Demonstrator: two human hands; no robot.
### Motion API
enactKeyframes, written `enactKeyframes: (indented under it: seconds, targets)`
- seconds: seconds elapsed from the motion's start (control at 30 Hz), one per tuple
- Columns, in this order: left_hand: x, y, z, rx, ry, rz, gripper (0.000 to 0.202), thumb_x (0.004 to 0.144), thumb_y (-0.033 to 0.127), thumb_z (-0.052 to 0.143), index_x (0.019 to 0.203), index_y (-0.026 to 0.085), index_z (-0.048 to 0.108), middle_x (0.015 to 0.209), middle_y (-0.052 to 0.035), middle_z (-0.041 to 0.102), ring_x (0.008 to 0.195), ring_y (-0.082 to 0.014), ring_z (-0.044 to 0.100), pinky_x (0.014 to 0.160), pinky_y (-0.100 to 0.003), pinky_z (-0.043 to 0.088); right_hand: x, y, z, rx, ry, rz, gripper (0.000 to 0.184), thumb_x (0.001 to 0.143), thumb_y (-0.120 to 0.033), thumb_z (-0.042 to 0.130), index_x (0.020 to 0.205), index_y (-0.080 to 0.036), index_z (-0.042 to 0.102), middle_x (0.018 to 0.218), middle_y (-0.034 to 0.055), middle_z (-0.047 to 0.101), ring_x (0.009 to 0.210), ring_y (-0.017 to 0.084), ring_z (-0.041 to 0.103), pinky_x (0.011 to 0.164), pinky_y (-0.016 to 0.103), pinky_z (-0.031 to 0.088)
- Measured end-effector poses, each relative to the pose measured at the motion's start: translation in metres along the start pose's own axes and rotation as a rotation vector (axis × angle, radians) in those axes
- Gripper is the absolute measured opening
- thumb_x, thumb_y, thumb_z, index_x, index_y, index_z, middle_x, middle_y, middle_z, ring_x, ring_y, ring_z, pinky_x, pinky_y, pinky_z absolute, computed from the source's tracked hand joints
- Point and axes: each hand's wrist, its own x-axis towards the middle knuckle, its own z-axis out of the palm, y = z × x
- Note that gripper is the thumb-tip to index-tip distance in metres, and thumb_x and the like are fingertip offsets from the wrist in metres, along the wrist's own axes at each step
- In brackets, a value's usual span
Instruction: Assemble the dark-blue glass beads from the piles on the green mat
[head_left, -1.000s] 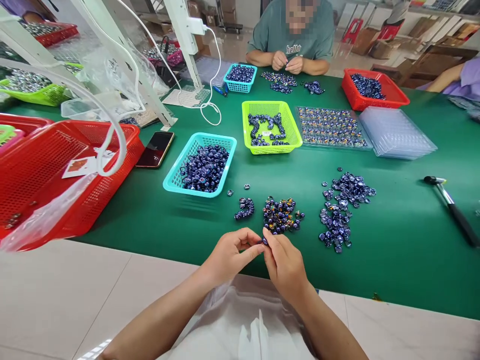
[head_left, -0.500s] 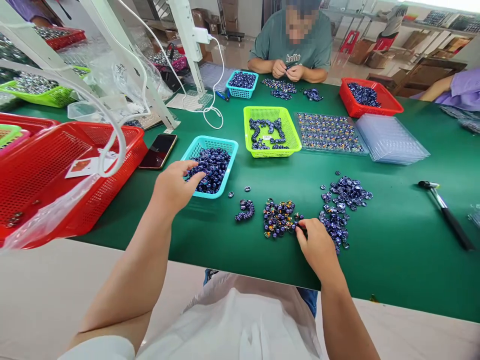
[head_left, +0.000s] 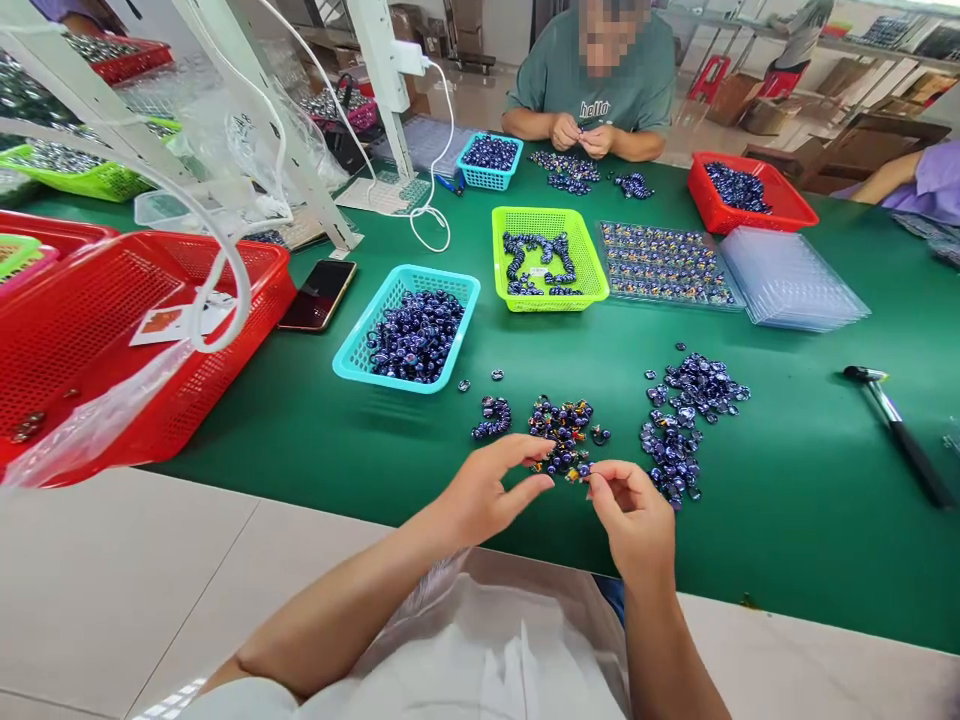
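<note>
My left hand (head_left: 491,490) is at the front edge of a pile of dark blue beads with gold-coloured parts (head_left: 559,420). Its thumb and fingers are apart, with nothing visible between them. Just to its right, my right hand (head_left: 636,515) pinches a small blue bead piece with gold (head_left: 580,472) between thumb and forefinger. A short curved row of dark beads (head_left: 493,418) lies left of the pile. To the right are loose shiny dark blue discs (head_left: 701,385). A light blue basket (head_left: 346,362), further left, holds many dark rounded pieces.
A lime green basket (head_left: 600,285) holds rows of dark pieces. Behind the discs are a filled clear tray (head_left: 660,262) and stacked clear trays (head_left: 795,280). A hammer (head_left: 900,435) lies right; a phone (head_left: 318,295) and red basket (head_left: 247,370) are left. A co-worker (head_left: 592,85) sits opposite.
My left hand has moved right, from over the light blue basket to beside my right hand. My right hand has come slightly nearer the table's front edge, with a bead piece now visible in its pinch.
</note>
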Motion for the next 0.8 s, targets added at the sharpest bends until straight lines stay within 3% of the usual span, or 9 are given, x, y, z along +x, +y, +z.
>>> enactKeyframes:
  seconds: [0.17,0.33,0.43,0.53,0.6,0.67,0.73,0.8]
  targets:
    - [-0.008,0.0,0.02,-0.332,-0.09,-0.249,0.025,0.082,0.027,0.073,0.105,0.017,0.074,0.101,-0.0089,0.077,0.092,-0.0215,0.071,0.085,-0.034,0.057,-0.017,-0.006,0.013,0.277,0.018,0.073,0.011,0.085,-0.031,0.065,0.086,-0.02,0.065,0.076,0.0004,0.066,0.062,0.013,0.061,0.057,0.024,0.051]
    - [-0.009,0.001,0.024,-0.73,-0.09,-0.466,0.026,0.073,0.03,0.082,0.094,0.016,0.075,0.091,-0.0057,0.076,0.085,-0.0185,0.07,0.085,-0.033,0.055,-0.022,-0.002,0.018,0.318,0.037,0.091,0.011,0.085,-0.031,0.066,0.087,-0.02,0.066,0.077,0.0015,0.067,0.062,0.014,0.061,0.055,0.024,0.051]
    - [-0.006,0.003,0.023,-0.826,-0.087,-0.536,0.027,0.067,0.03,0.086,0.086,0.016,0.073,0.079,-0.0026,0.073,0.075,-0.0151,0.067,0.078,-0.03,0.053,-0.024,0.002,0.02,0.322,0.049,0.048,0.008,0.087,-0.028,0.065,0.085,-0.02,0.063,0.081,0.0023,0.066,0.062,0.013,0.06,0.055,0.025,0.052]
    - [-0.005,0.004,0.021,-0.83,-0.078,-0.562,0.027,0.064,0.029,0.087,0.082,0.015,0.072,0.072,-0.0008,0.07,0.068,-0.0133,0.064,0.071,-0.027,0.051,-0.024,0.003,0.017,0.315,-0.007,-0.107,0.007,0.089,-0.022,0.06,0.095,-0.023,0.062,0.094,0.0042,0.064,0.076,0.016,0.063,0.066,0.029,0.056]
    - [-0.004,0.004,0.017,-0.816,-0.108,-0.578,0.026,0.065,0.027,0.086,0.084,0.015,0.074,0.071,-0.0005,0.07,0.067,-0.0125,0.062,0.068,-0.026,0.049,-0.02,0.001,0.009,0.248,-0.13,-0.269,0.029,0.089,-0.017,0.057,0.117,-0.027,0.06,0.114,0.0078,0.06,0.101,0.021,0.063,0.082,0.037,0.057]
    - [-0.003,0.004,0.012,-0.813,-0.179,-0.597,0.022,0.067,0.025,0.084,0.085,0.015,0.075,0.073,-0.0007,0.071,0.066,-0.012,0.062,0.068,-0.026,0.049,-0.015,-0.004,0.0,0.102,-0.3,-0.43,0.052,0.088,-0.014,0.056,0.136,-0.033,0.05,0.138,0.0096,0.05,0.126,0.027,0.051,0.096,0.045,0.052]
    - [-0.002,0.003,0.008,-0.825,-0.266,-0.617,0.02,0.068,0.023,0.081,0.086,0.014,0.075,0.073,-0.0007,0.071,0.066,-0.0117,0.062,0.068,-0.026,0.049,-0.009,-0.009,-0.008,-0.052,-0.441,-0.561,0.058,0.089,-0.012,0.056,0.14,-0.037,0.048,0.149,0.0071,0.041,0.136,0.029,0.041,0.103,0.05,0.047]
    - [0.0,0.001,0.005,-0.835,-0.333,-0.625,0.025,0.067,0.018,0.08,0.091,0.013,0.074,0.071,0.0002,0.069,0.065,-0.0116,0.062,0.069,-0.027,0.049,-0.004,-0.013,-0.011,-0.135,-0.513,-0.652,0.056,0.091,-0.011,0.055,0.139,-0.039,0.05,0.148,0.0054,0.043,0.135,0.027,0.043,0.106,0.051,0.044]
